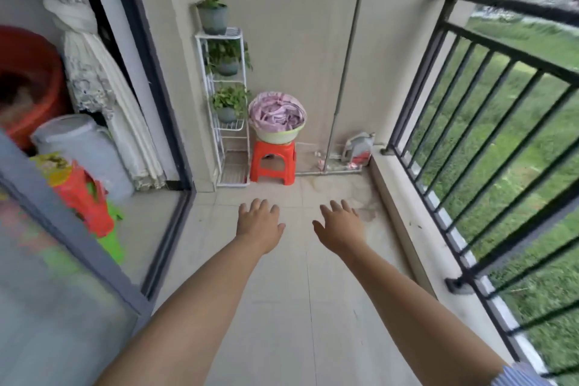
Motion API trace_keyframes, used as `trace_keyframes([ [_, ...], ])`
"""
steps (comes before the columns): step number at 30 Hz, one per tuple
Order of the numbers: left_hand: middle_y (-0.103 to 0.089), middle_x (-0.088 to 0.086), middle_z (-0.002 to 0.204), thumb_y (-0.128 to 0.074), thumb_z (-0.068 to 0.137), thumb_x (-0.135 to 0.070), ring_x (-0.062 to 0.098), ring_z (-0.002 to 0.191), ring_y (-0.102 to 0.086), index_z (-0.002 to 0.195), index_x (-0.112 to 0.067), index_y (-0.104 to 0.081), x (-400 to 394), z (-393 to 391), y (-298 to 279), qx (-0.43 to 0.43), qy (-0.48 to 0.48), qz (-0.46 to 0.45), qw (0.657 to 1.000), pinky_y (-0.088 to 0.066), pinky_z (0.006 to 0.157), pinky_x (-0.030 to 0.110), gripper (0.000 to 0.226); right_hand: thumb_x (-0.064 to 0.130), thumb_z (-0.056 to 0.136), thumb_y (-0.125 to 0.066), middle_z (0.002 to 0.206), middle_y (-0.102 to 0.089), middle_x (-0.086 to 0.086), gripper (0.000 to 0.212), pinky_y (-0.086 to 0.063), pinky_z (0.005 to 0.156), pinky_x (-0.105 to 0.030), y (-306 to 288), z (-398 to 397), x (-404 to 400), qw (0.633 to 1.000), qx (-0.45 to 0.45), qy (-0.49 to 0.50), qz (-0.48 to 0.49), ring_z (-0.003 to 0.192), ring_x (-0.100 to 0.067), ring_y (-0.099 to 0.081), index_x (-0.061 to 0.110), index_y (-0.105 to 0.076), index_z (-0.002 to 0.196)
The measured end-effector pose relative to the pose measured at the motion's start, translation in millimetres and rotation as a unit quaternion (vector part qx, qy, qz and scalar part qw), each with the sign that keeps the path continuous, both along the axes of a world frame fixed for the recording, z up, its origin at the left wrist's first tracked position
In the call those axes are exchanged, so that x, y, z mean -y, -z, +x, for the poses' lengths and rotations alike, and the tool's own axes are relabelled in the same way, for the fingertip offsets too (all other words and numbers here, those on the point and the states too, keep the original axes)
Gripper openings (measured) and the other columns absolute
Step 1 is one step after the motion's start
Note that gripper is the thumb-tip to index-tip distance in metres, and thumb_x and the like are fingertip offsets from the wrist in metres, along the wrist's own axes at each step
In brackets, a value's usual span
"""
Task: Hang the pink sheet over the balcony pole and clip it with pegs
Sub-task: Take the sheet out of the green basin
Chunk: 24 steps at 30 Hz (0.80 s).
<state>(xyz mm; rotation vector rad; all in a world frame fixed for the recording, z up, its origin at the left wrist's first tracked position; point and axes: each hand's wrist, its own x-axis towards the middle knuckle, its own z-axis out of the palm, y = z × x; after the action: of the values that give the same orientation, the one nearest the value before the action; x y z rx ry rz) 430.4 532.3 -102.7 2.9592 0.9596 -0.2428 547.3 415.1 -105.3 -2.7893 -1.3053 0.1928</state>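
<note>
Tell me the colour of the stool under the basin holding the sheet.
The stool is bright orange-red plastic, seen clearly in the head view, under the pale green basin.

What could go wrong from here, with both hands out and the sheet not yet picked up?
The pink sheet is heaped in a basin perched on a small red stool; pulling at it could tip the basin off. Lifted carelessly, its ends may drag on the stained floor. No pegs are visible, and both the left hand and right hand are empty.
</note>
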Motion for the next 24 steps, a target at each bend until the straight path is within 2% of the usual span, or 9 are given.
trace_keyframes([
  [7,-0.043,0.009,0.135,-0.036,0.093,-0.038,0.027,0.13,-0.033,0.127,-0.011,-0.041,-163.7,168.4,17.0,-0.002,0.031,0.003,1.0,-0.03,0.103,0.041,0.044,0.036,0.091,-0.039,0.129,-0.048,-0.009,0.04,-0.031,0.104,-0.039,20.5,171.7,-147.0,0.999,-0.014,0.041,-0.002,0.13,-0.029,-0.032,0.011,-0.048,0.12],
  [11,-0.042,0.011,0.136,-0.037,0.093,-0.037,0.027,0.132,-0.032,0.128,-0.011,-0.041,-264.2,270.4,25.3,-0.004,0.017,0.0,1.0,-0.03,0.105,0.044,0.044,0.037,0.09,-0.041,0.136,-0.045,-0.009,0.043,-0.033,0.104,-0.037,34.3,286.4,-246.1,0.998,-0.028,0.048,0.011,0.129,-0.028,-0.036,0.012,-0.046,0.124],
  [14,-0.043,0.011,0.135,-0.036,0.092,-0.038,0.027,0.13,-0.033,0.126,-0.011,-0.042,-339.0,332.5,24.9,-0.002,0.0,-0.001,1.0,-0.031,0.104,0.043,0.044,0.036,0.088,-0.043,0.133,-0.048,-0.009,0.043,-0.037,0.101,-0.037,36.9,360.1,-322.5,0.998,-0.037,0.047,0.014,0.127,-0.028,-0.038,0.013,-0.048,0.123],
  [19,-0.043,0.009,0.137,-0.037,0.093,-0.039,0.025,0.131,-0.033,0.128,-0.011,-0.041,-458.7,415.8,26.9,0.005,-0.029,-0.011,1.0,-0.03,0.107,0.042,0.046,0.037,0.088,-0.042,0.127,-0.051,-0.01,0.041,-0.038,0.098,-0.037,36.6,451.2,-448.8,0.999,-0.047,0.023,-0.006,0.124,-0.029,-0.041,0.013,-0.049,0.121],
  [24,-0.038,0.01,0.142,-0.035,0.093,-0.035,0.026,0.134,-0.029,0.133,-0.012,-0.037,-587.9,503.0,54.6,-0.002,-0.041,-0.029,0.999,-0.027,0.107,0.043,0.046,0.035,0.089,-0.041,0.129,-0.05,-0.01,0.041,-0.041,0.095,-0.039,55.9,539.3,-578.6,0.998,-0.055,0.003,0.003,0.124,-0.028,-0.041,0.014,-0.047,0.123],
])
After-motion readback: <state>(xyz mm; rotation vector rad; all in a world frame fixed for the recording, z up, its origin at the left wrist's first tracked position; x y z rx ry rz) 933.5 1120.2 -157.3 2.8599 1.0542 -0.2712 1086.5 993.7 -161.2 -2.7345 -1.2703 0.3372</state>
